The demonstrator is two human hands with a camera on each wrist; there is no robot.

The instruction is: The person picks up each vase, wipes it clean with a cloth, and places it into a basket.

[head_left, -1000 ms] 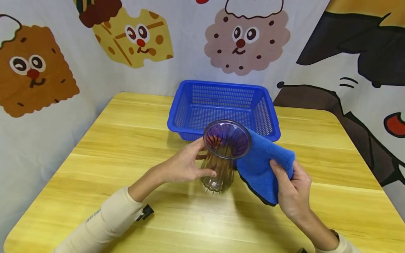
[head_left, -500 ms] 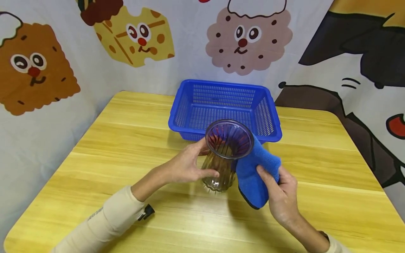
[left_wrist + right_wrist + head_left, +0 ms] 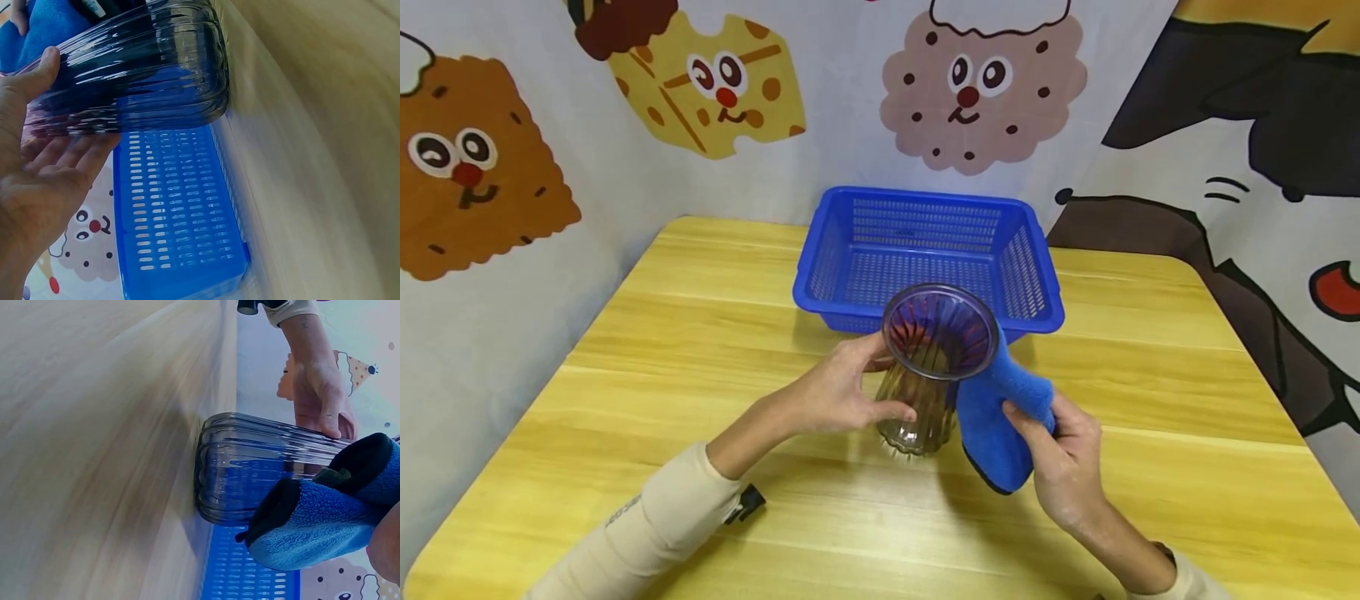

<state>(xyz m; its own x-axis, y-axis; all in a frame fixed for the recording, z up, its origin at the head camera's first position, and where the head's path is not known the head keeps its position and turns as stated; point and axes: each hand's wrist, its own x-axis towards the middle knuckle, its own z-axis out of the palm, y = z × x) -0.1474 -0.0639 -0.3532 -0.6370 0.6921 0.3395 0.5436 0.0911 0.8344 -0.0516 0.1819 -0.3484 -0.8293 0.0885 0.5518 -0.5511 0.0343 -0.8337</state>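
A ribbed, clear glass vase (image 3: 921, 417) with a flared purplish mouth stands at mid-table in the head view. My left hand (image 3: 838, 390) grips its left side, thumb in front and fingers behind. Whether its base touches the tabletop, I cannot tell. My right hand (image 3: 1067, 467) pinches a folded blue cloth (image 3: 996, 433) with a dark edge, up against the vase's right side. In the left wrist view the thumb and fingers lie along the vase (image 3: 169, 69). The right wrist view shows the cloth (image 3: 312, 534) doubled over beside the glass, hiding part of it.
Behind the vase a blue perforated plastic basket (image 3: 808, 283) sits at the table's back, nothing visible inside. The wooden table (image 3: 647, 375) has rounded corners. A white curtain (image 3: 842, 92) with cartoon snacks hangs behind and around it.
My right hand has moved left toward the vase, and the cloth has bunched into a narrower fold. My left hand and the vase have barely moved.
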